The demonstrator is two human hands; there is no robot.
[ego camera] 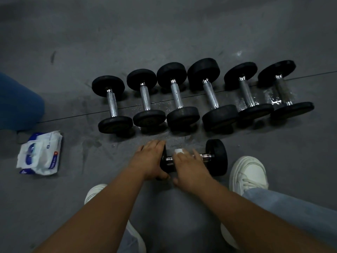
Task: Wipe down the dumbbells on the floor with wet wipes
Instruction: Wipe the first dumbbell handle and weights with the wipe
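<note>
The near dumbbell (217,158) lies crosswise on the grey floor (164,33), just ahead of the person's white shoes and apart from the others. It is the one being cleaned. The left hand (151,157) grips its left head (164,168), fingers over the top and thumb beneath, and seems to be steadying it against rolling. The right hand (188,167) lies across the chrome handle (205,156) with a wet wipe (179,151) bunched under its fingers, a white fold showing between them. The hand is blurred, so I cannot tell how far the fingers wrap the bar. By the look of it the handle-wiping step is in hand, with this dumbbell's right head bare and probably still to do. The next move likely calls for running the wipe along the rest of the bar and onto that head, while the left hand keeps hold or turns the weight to bring up the underside. Beyond it, the row of six dumbbells (209,94) lies side by side, handles pointing away from the person. Wet sheen on the floor (273,100) near the two at the right hints that those have been wiped, though that is a guess. The pack of wet wipes (39,153) sits well to the left, flap open, should a fresh sheet be wanted. A blue shape (18,103) at the left edge is too cropped to name.
</note>
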